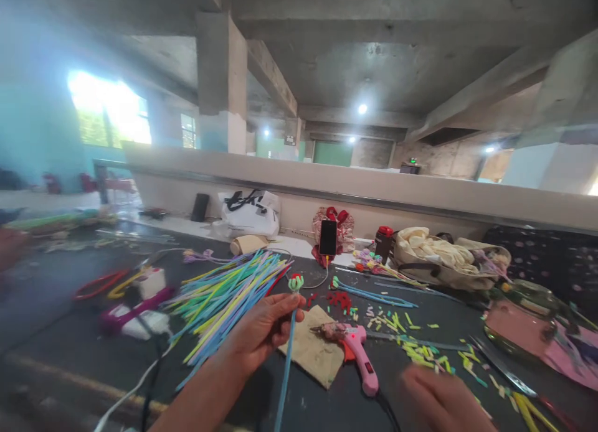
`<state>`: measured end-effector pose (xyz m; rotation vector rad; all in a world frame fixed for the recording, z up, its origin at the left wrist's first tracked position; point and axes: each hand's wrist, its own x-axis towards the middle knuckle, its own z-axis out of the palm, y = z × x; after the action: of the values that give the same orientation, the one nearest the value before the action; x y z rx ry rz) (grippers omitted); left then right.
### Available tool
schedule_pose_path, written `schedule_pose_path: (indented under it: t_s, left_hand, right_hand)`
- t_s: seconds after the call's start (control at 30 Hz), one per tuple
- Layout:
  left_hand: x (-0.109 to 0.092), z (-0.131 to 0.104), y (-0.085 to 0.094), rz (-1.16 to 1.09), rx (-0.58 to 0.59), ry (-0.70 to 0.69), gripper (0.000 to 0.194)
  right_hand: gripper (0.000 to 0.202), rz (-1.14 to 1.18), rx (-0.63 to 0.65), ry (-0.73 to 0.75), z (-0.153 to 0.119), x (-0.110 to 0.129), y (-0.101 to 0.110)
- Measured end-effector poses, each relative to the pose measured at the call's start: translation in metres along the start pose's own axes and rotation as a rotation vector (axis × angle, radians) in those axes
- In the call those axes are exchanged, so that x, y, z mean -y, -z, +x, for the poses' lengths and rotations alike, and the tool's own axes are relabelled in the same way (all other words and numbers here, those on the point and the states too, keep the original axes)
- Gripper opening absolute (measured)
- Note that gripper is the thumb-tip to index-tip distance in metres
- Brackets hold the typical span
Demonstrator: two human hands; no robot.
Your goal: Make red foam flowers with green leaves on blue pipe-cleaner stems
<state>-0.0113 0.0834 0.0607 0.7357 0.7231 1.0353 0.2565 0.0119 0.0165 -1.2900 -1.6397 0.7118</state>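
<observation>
My left hand (273,326) pinches a pipe-cleaner flower just below its head, above the middle of the dark table. Its small head (296,283) is pale green with red at the top, and a blue stem (286,363) hangs down toward me. At the lower right my right hand (439,398) is smeared by motion, so its fingers cannot be made out. It is closest to scattered yellow and green pipe-cleaner bits (423,352). Between the hands, a pink glue gun (357,351) lies with its nozzle over a brown piece of cardboard (322,363).
A heap of coloured pipe cleaners (233,301) spreads left of centre. Scissors (507,370) and a glass jar (521,323) are on the right. Behind stand a propped phone (327,238), a white bag (250,214) and a cloth-filled basket (420,270). A white cable (135,382) crosses the left.
</observation>
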Motion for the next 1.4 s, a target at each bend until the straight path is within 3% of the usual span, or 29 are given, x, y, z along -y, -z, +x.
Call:
schedule_pose_path:
  t_s: [0.07,0.13,0.27,0.43,0.63,0.8,1.0,1.17,1.4]
  left_hand:
    - [-0.005,0.018,-0.004,0.009,0.029,0.031,0.009]
    - [-0.010,0.036,-0.007,0.006,0.039,0.050,0.007]
    - [-0.017,0.064,-0.006,-0.015,0.033,0.068,0.007]
    - [-0.012,0.081,0.006,-0.048,0.005,0.091,0.007]
    - [-0.004,0.083,0.017,-0.114,-0.044,0.120,0.010]
    - [0.001,0.077,0.018,-0.110,-0.035,0.171,0.013]
    - [0.008,0.078,0.018,-0.106,-0.055,0.185,0.015]
    - [0.013,0.078,0.017,-0.148,-0.019,0.178,0.016]
    - [0.011,0.073,0.012,-0.067,-0.045,0.062,0.018]
  right_hand:
    - [0.028,-0.297,0.063,0.036,0.039,-0.002,0.011]
    - [0.025,-0.486,0.089,0.047,0.082,-0.005,0.014]
    - [0.016,-0.800,0.129,0.039,0.148,-0.019,0.000]
    - [0.021,-1.031,0.228,0.045,0.180,-0.040,-0.023]
    - [0.020,-1.159,0.305,0.005,0.199,-0.060,-0.030]
    - [0.019,-1.120,0.309,-0.043,0.209,-0.074,-0.026]
    - [0.017,-0.882,0.258,-0.025,0.219,-0.073,-0.010]
    - [0.018,-0.555,0.254,0.033,0.224,-0.057,0.000]
    - [0.026,-0.159,0.369,-0.004,0.212,-0.020,-0.003]
